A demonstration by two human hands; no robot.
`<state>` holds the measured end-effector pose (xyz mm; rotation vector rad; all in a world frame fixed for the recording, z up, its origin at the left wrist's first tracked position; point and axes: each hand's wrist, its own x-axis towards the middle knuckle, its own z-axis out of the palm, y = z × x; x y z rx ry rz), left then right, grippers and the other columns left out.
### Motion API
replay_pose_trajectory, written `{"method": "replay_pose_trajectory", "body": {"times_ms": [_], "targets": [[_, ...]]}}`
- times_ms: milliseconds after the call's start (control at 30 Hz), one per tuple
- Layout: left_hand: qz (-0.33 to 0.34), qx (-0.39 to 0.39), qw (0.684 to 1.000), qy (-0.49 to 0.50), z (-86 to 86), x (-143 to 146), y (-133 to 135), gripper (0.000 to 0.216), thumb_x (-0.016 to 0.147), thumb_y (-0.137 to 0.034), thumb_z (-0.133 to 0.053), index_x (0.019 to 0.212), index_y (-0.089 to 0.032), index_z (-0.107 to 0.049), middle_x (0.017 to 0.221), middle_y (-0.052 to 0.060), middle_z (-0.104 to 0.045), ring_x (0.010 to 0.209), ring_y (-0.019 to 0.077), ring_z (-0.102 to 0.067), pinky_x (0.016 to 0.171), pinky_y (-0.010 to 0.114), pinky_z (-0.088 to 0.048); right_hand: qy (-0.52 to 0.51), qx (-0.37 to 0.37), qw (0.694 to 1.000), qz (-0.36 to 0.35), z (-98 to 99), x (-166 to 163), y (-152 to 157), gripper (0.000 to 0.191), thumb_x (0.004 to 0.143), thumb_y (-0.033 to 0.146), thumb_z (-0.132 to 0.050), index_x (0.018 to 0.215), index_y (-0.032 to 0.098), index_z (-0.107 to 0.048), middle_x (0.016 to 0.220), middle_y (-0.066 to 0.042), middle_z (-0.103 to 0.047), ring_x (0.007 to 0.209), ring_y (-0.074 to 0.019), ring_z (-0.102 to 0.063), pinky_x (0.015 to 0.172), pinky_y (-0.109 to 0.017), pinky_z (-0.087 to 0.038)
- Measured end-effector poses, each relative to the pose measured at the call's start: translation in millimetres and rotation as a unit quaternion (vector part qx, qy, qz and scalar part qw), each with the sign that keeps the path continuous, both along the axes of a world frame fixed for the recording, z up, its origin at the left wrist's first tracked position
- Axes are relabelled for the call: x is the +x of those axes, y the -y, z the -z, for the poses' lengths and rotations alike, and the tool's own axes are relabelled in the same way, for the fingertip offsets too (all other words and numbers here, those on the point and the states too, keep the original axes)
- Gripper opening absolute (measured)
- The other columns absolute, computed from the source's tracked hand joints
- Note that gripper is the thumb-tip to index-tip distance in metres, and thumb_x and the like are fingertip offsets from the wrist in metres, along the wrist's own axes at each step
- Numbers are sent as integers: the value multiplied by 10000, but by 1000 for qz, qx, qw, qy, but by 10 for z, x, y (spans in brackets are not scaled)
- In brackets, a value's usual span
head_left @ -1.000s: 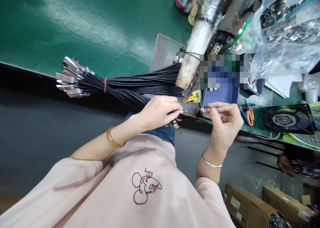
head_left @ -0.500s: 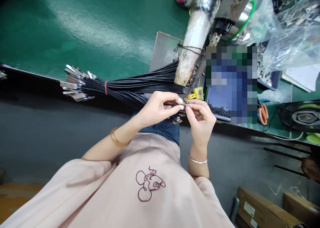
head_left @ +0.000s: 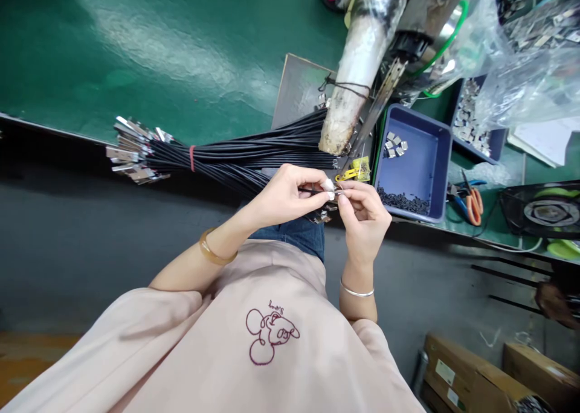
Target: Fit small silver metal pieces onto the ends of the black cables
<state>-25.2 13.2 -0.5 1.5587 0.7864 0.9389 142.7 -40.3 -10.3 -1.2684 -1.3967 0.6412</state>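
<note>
My left hand, its fingertips wrapped in something white, pinches a black cable near its end. Meeting it fingertip to fingertip, my right hand pinches at the tip of the same cable; whether a small part sits between those fingers is too fine to make out. Behind my hands lies a bundle of black cables, tied with a red band and carrying metal connectors at its left end. A yellow piece lies just beyond my fingertips.
A white wrapped tube points down above the bundle. To the right stands a blue tray with small black pieces and metal shells; behind it is another tray. Orange-handled pliers and a small fan lie farther right.
My hands stay almost in place, fingertips still together at the cable end. The view has shifted slightly, and the blue tray, blurred out before, now shows clearly.
</note>
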Motion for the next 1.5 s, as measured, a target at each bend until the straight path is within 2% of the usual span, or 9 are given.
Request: {"method": "replay_pose_trajectory", "body": {"times_ms": [167,333,500,633,833,967,1167,1367,1500], "targets": [[29,-12,999,6,-25,-34,-23,173,851,-208,-643,725,-104,-700,601,-23,-549,541,60,-381,495,196,-292,38,4,999,-7,-20,29,9,65,896,173,-684,908,221,-726,1019,-30,-728,933,-163,-723,751,-292,-635],[62,4,998,-29,-19,-49,-61,202,862,-230,-617,721,-111,-700,612,-13,-571,568,77,-439,523,207,-315,203,119,972,9,-86,28,59,221,866,80,-686,1017,235,-732,1089,-38,-735,1010,-174,-708,923,-358,-610],[86,13,996,-13,-19,-85,-105,210,854,-256,-632,714,-128,-723,611,-1,-585,568,93,-466,531,222,-334,70,24,997,-14,-10,33,6,78,891,169,-682,925,227,-721,1048,-35,-726,971,-172,-718,816,-330,-632],[47,8,999,26,-34,-77,-64,96,776,-182,-668,714,-138,-728,611,-10,-561,561,86,-442,540,219,-352,-4,-34,999,-6,25,47,-44,64,913,249,-669,884,196,-691,1050,-56,-711,947,-182,-737,806,-342,-649],[-83,4,996,23,-4,62,69,100,729,-121,-637,636,-132,-602,573,-40,-474,534,64,-383,499,197,-308,55,46,995,75,-120,-8,33,99,1002,252,-541,971,216,-628,1062,-61,-711,932,-186,-745,848,-395,-658],[-77,-2,997,26,32,101,77,107,739,-119,-624,639,-132,-589,590,-36,-479,549,64,-405,512,189,-328,122,99,985,68,-143,-22,68,59,940,189,-636,954,246,-648,1054,-35,-722,962,-212,-741,837,-430,-657],[-71,-19,997,22,40,103,65,119,798,-180,-633,714,-119,-691,652,12,-605,600,95,-516,536,194,-387,107,104,987,51,-107,-20,67,72,914,180,-667,930,246,-645,1022,-26,-731,934,-202,-741,806,-418,-664],[-113,-42,991,53,-9,145,57,48,741,-138,-649,704,-122,-675,633,-9,-588,522,56,-431,474,165,-353,56,136,984,100,-50,-26,45,64,939,180,-625,962,238,-616,968,-22,-731,832,-175,-752,715,-352,-666],[-119,-67,988,72,-19,166,56,54,711,-157,-652,669,-124,-651,623,-17,-554,525,54,-421,473,159,-356,138,201,967,75,18,-16,50,144,897,169,-676,997,265,-636,1056,-26,-745,906,-202,-755,755,-382,-673]]}}
